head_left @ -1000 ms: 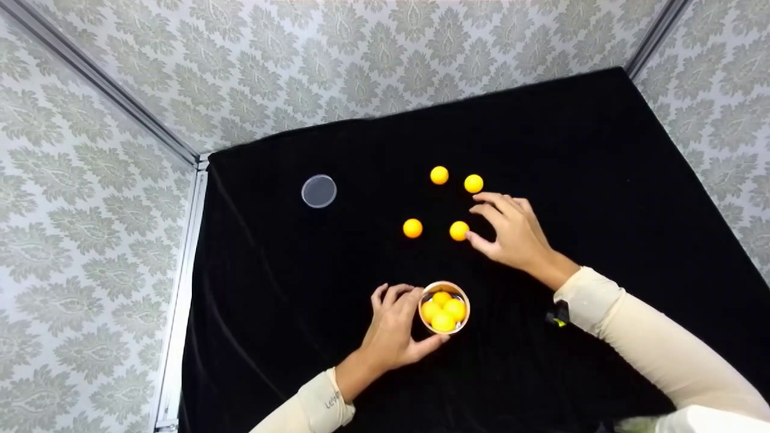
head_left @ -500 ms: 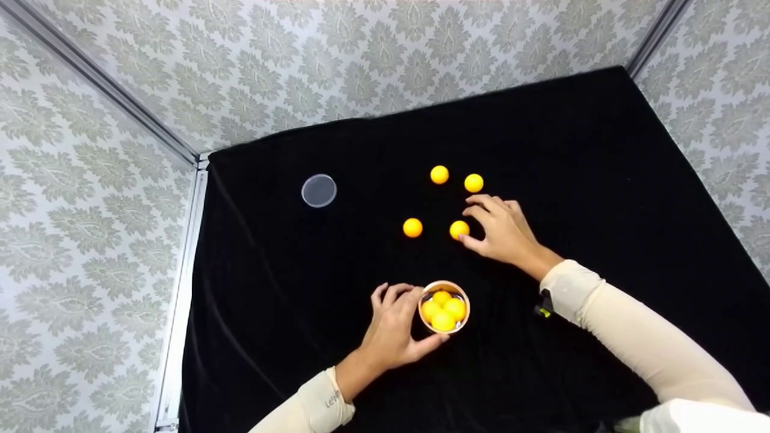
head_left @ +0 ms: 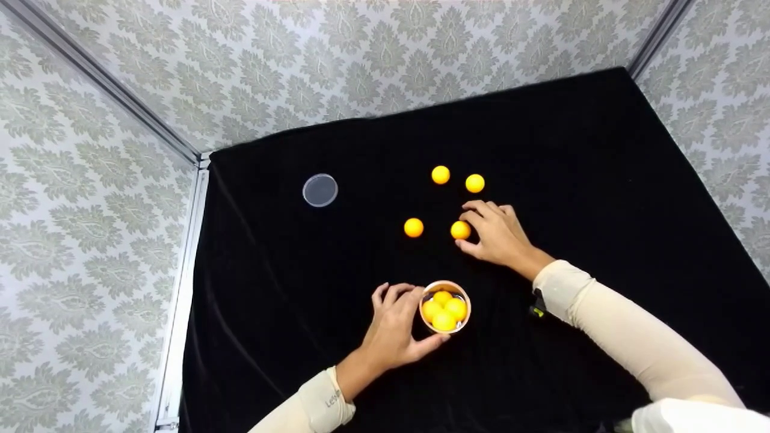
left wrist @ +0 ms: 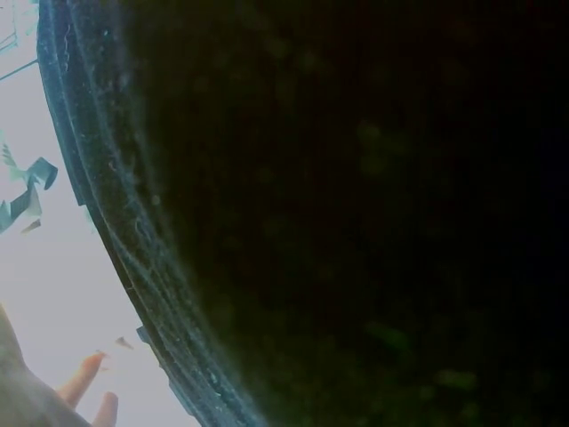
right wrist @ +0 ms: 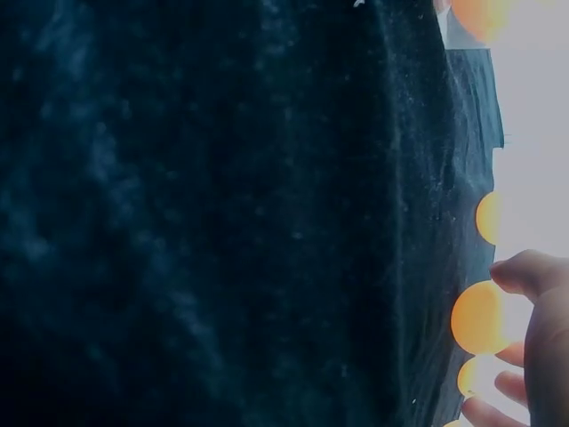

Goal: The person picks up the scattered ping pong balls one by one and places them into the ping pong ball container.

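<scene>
My left hand [head_left: 394, 328] holds a round, open-topped tub [head_left: 423, 288] by its left side, thumb at the near rim and fingers along the far left. Several yellow-orange table tennis balls [head_left: 444, 321] lie inside it. My right hand [head_left: 496, 233] has thumb and index finger on either side of another orange table tennis ball [head_left: 460, 230], which rests on the black cloth. The right wrist view shows the thumb at the top of this ball [right wrist: 478, 318], fingertips below. In the left wrist view, dark cloth fills most of the picture and only some fingers [left wrist: 82, 378] show.
Three more orange balls lie loose on the cloth: one left of my right hand [head_left: 414, 228] and two beyond it, a left ball [head_left: 441, 175] and a right ball [head_left: 475, 183]. A round, translucent lid [head_left: 320, 190] lies farther left. Patterned wall panels [head_left: 385, 54] stand behind.
My right hand has moved left, and its thumb and index finger have closed in around the near ball. My left hand and the tub have stayed in place.
</scene>
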### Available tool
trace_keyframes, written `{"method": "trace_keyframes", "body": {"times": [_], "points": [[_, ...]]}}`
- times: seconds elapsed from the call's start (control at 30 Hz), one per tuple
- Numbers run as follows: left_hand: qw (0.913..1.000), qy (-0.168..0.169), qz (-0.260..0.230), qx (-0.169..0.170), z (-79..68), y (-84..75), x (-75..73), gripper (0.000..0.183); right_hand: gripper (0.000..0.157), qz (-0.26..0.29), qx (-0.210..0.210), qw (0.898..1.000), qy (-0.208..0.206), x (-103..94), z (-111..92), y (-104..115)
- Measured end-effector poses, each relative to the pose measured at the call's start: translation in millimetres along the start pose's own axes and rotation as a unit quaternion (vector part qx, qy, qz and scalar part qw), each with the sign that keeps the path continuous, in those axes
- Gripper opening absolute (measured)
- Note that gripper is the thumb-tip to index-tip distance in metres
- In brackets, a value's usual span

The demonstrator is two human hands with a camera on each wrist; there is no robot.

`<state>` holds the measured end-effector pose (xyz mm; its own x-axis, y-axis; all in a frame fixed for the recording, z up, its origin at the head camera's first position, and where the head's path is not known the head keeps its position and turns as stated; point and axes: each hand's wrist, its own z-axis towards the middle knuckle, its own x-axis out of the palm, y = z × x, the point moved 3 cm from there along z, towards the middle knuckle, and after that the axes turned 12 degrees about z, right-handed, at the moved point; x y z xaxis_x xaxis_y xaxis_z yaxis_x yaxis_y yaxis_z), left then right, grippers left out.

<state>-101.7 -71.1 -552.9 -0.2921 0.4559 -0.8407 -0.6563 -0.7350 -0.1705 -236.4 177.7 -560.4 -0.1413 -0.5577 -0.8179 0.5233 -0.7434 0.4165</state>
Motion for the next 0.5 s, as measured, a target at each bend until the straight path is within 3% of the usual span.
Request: {"method": "trace_keyframes", "body": {"times": [0.5], "points": [[1.0000,0.002,-0.007,-0.002,-0.3,-0.5,0.9,0.078,0.045,-0.006,0.004,1.000,0.002,-2.0,-2.5,-3.1]]}}
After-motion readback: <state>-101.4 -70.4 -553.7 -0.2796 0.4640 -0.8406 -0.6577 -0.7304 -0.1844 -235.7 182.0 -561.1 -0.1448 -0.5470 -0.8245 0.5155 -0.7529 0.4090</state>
